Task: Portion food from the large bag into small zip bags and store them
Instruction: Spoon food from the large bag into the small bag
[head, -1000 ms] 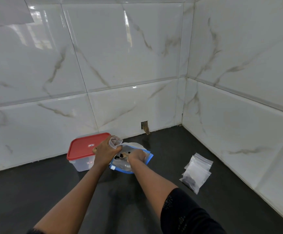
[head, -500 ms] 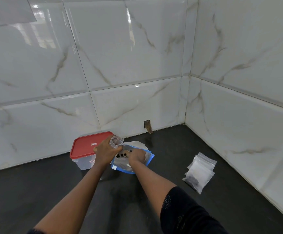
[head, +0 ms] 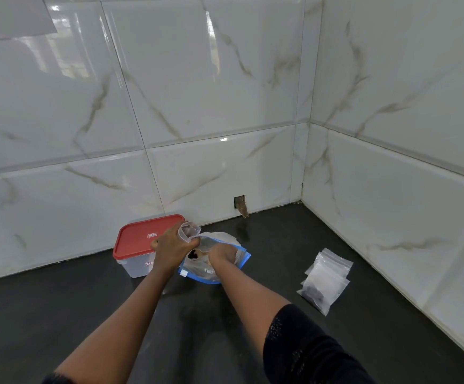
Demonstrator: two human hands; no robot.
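A large clear bag with a blue zip edge (head: 242, 259) lies open on the dark counter, with dark food pieces (head: 193, 254) visible inside. My left hand (head: 172, 246) grips a small clear zip bag (head: 188, 230) and holds its mouth open just above the large bag's left side. My right hand (head: 221, 253) is inside the large bag's mouth with its fingers curled down; what they hold is hidden. A pile of small zip bags (head: 326, 278) lies to the right, the front one with dark food in it.
A clear plastic box with a red lid (head: 139, 239) stands shut behind my left hand, against the back wall. White marble tiles close the corner at the back and right. The dark counter (head: 86, 314) stretches toward me.
The small bag in my left hand has stayed in place. My right hand has shifted slightly inside the large bag. The camera has tilted a little.
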